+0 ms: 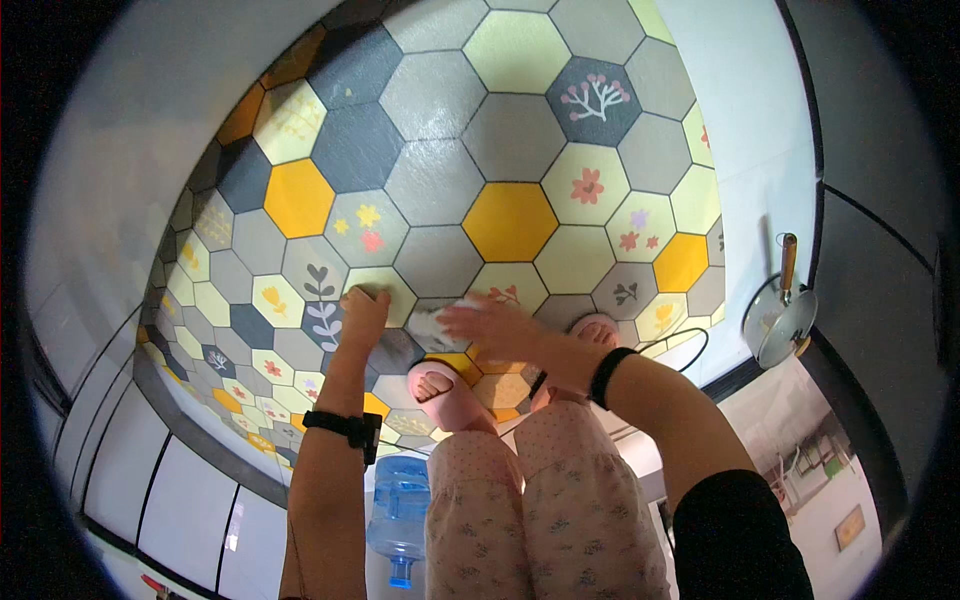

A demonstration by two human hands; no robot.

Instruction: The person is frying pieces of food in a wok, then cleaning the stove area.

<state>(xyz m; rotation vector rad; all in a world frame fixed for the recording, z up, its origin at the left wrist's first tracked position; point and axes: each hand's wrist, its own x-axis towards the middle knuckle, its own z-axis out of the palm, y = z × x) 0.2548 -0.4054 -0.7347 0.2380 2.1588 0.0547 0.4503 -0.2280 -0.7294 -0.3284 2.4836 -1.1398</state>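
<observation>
My left hand (pixel 365 315) is held over the floor of patterned hexagonal tiles (pixel 510 221), its fingers curled; whether anything is between them cannot be told. My right hand (pixel 491 326) reaches leftward above the tiles with its fingers spread, blurred. Just beyond its fingertips lies a blurred whitish-grey patch (pixel 431 326) that I cannot identify. A black strap with a small device (pixel 364 431) is around the left wrist, and a black band (pixel 609 377) circles the right. Pink slippers (pixel 448 397) are on the feet below the hands.
A blue plastic water bottle (pixel 397 510) stands at the lower left of the legs. At the right, a pan lid or pan with a wooden handle (pixel 780 319) hangs by the white wall (pixel 757 135). A dark cable (pixel 701 352) curves near the right foot. White cabinet panels (pixel 187 480) line the lower left.
</observation>
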